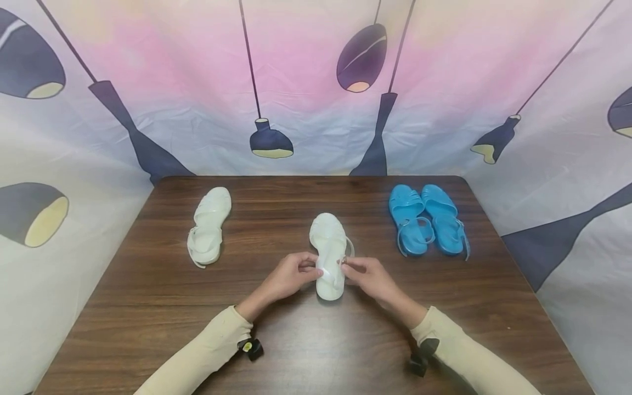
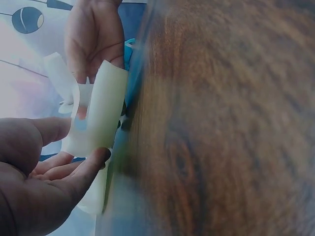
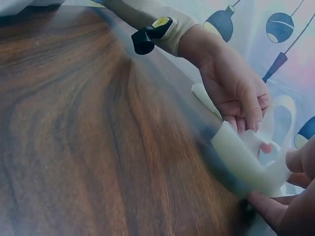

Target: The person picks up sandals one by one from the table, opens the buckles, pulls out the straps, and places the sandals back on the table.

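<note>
Near the middle of the counter (image 1: 148, 329), one white jelly sandal (image 1: 328, 233) is pinched between nearly closed thumb and fingers by left hand (image 1: 291, 275) and right hand (image 1: 373, 278), and its ankle strap (image 3: 291, 118) could be twisted by uneven pulling.

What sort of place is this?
Probably a little make-believe corner set up for recording: a cloth backdrop with lamp pictures surrounds a brown table, white sandals and blue sandals sit there, and small black devices are worn on the wrists.
</note>
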`<action>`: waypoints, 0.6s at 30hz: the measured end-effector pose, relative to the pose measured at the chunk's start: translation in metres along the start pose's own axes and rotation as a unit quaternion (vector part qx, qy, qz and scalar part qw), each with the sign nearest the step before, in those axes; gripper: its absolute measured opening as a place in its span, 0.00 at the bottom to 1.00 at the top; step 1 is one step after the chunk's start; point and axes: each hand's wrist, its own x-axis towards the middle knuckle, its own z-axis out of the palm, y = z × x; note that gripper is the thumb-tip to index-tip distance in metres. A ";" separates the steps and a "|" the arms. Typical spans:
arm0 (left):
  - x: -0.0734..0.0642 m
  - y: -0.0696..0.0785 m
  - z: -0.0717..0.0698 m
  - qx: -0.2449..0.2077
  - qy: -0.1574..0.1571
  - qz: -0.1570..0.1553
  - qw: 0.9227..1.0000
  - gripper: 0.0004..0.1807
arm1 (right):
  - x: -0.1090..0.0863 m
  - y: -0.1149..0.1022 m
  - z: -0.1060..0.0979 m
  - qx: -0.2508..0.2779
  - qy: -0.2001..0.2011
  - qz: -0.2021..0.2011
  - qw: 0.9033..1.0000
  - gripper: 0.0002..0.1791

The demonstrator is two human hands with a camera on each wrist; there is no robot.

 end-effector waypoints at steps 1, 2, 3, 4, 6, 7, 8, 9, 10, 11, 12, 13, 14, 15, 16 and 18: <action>0.000 0.000 0.000 -0.002 0.000 0.000 1.000 0.16 | 0.000 0.000 0.000 0.012 -0.001 0.002 1.000 0.22; 0.000 0.001 0.000 -0.004 -0.001 -0.002 1.000 0.16 | 0.001 -0.001 0.001 0.023 0.000 0.003 1.000 0.22; 0.000 0.001 -0.001 -0.006 0.000 -0.002 1.000 0.16 | 0.001 -0.001 0.001 0.034 -0.001 0.003 0.999 0.23; 0.000 0.002 -0.001 -0.007 0.001 -0.002 1.000 0.16 | 0.001 -0.002 0.001 0.046 0.000 0.006 0.999 0.23; 0.000 0.002 -0.001 -0.009 0.003 0.001 1.000 0.16 | 0.002 -0.002 0.001 0.066 0.005 0.012 0.998 0.23; 0.000 0.002 -0.001 -0.011 0.004 0.003 1.000 0.16 | 0.002 -0.001 0.001 0.074 0.008 0.015 0.997 0.23; 0.001 0.001 -0.001 -0.012 0.004 0.005 1.000 0.16 | 0.002 -0.001 0.001 0.080 0.010 0.018 0.997 0.23; 0.001 0.002 -0.002 -0.014 0.004 0.007 1.000 0.16 | 0.002 -0.001 0.001 0.083 0.012 0.019 0.996 0.23; 0.001 0.002 -0.002 -0.015 0.006 0.010 1.000 0.16 | 0.003 -0.002 0.000 0.088 0.015 0.022 0.996 0.23; 0.002 0.002 -0.002 -0.016 0.007 0.013 1.000 0.16 | 0.003 -0.002 0.000 0.090 0.015 0.021 0.996 0.22; 0.002 0.002 -0.003 -0.017 0.009 0.013 1.000 0.16 | 0.004 -0.002 0.000 0.090 0.015 0.019 0.996 0.22; 0.002 0.002 -0.003 -0.017 0.010 0.016 1.000 0.17 | 0.004 -0.003 0.000 0.091 0.015 0.017 0.996 0.22; 0.002 0.004 -0.004 -0.016 0.011 0.018 1.000 0.17 | 0.004 -0.004 0.000 0.093 0.014 0.014 0.995 0.22; 0.003 0.004 -0.005 -0.015 0.012 0.021 1.000 0.17 | 0.004 -0.005 0.000 0.097 0.013 0.010 0.995 0.22; 0.003 0.005 -0.006 -0.013 0.014 0.022 1.000 0.17 | 0.005 -0.007 0.000 0.101 0.013 0.008 0.995 0.22; 0.004 0.006 -0.007 -0.012 0.014 0.025 1.000 0.17 | 0.006 -0.009 0.000 0.108 0.016 0.004 0.994 0.22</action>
